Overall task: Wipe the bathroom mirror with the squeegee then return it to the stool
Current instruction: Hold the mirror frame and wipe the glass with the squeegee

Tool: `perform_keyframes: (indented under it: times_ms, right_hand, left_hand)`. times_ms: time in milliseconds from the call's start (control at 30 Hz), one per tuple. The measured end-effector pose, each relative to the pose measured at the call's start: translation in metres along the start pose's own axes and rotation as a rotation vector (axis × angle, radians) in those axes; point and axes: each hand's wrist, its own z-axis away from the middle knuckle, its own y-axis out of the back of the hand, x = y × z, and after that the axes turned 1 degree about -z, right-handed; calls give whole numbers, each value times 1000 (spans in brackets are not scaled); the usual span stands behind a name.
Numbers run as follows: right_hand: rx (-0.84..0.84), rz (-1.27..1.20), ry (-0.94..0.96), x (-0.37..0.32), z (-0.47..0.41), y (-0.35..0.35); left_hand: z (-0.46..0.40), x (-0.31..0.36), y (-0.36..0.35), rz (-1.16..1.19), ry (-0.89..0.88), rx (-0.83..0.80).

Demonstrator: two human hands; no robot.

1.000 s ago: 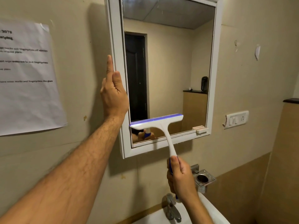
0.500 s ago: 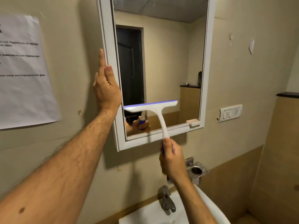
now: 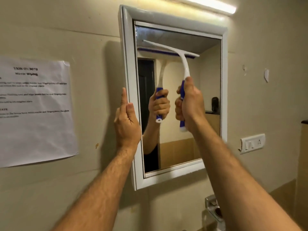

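The white-framed bathroom mirror point(image 3: 208, 77) hangs on the beige wall. My right hand point(image 3: 190, 104) grips the blue handle of the white squeegee point(image 3: 184, 64), whose blade lies across the glass near the top edge. My left hand point(image 3: 127, 120) rests against the mirror's left frame with the index finger pointing up and the thumb on the frame's front. The glass reflects the squeegee and my gripping hand. The stool is out of view.
A printed paper sheet point(image 3: 33, 110) is taped to the wall on the left. A switch plate point(image 3: 252, 143) sits right of the mirror, a tube light point(image 3: 210, 5) above it, and a metal holder point(image 3: 214, 209) below at the right.
My right hand has lifted the squeegee from the mirror's bottom edge to near its top. My view has tilted up, so the sink and tap dropped out of sight. My left hand stays on the frame.
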Motion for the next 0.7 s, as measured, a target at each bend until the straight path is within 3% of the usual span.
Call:
perform_keyframes:
  times_ms: [200,300,433,700]
  right_hand:
    - [-106,-200,-52,-17,5,-18]
    - [-116,-166,-43,1,13,-11]
    - [14,40,110,-1,-6,-5]
    - [-61,-35,83,-26,-16,-18]
  left_hand:
    - [-1,-1,0,41,15,-25]
    - [-1,-3,-1,45,21,-12]
    - [-1,-3,-1,54,15,8]
    - [-2,-2,-1,63,4,4]
